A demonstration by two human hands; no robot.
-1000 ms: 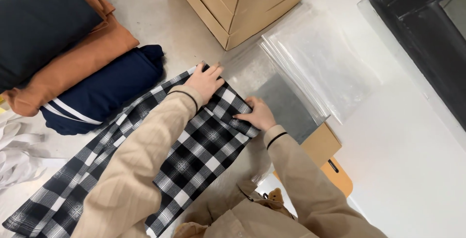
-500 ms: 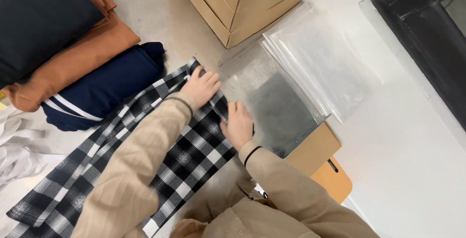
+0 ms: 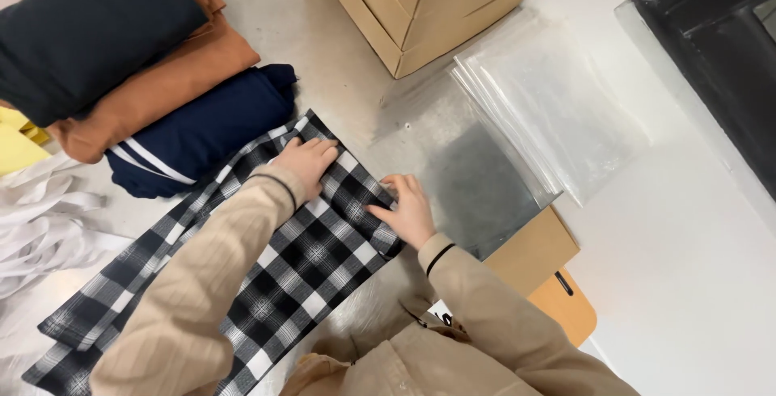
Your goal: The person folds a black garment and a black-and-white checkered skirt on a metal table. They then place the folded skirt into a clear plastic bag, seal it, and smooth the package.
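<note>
A black and white plaid cloth [image 3: 283,275] lies in a long folded strip across the grey floor. My left hand [image 3: 305,162] presses flat on its far end, fingers together, near the top corner. My right hand [image 3: 408,210] rests on the cloth's right edge, fingers spread and lightly curled over the fabric. Both arms wear beige sleeves. Right beside the cloth's end lies a clear plastic bag [image 3: 461,170].
A stack of clear plastic bags [image 3: 558,105] lies to the right. A cardboard box [image 3: 420,0] stands at the top. Folded navy [image 3: 194,133], rust-brown [image 3: 153,89] and black [image 3: 89,32] garments are piled at left. White cloth [image 3: 40,218] lies far left. A brown clipboard [image 3: 550,275] sits lower right.
My right hand slid left along the cloth's end and back toward its right edge. My left hand stayed pressed on the far end.
</note>
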